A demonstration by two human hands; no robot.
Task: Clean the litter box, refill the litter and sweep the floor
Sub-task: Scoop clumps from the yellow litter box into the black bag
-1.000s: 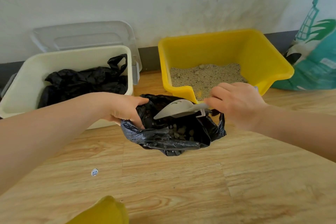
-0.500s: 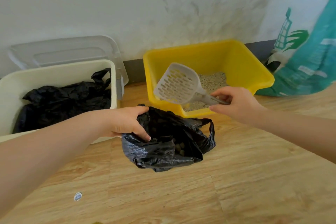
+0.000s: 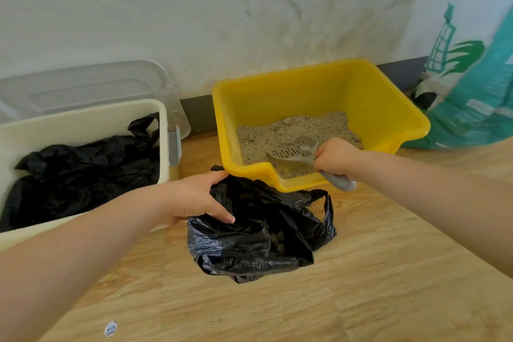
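Hiding scoop (image 3: pixel 294 150) handle's middle: right hand (image 3: pixel 337 157) (clumps in bag (image 3: pixel 258 233) indistinct)

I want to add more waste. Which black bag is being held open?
The black bag on the floor, gripped by the left hand before the yellow litter box; the other black bag lies untouched in the cream bin.
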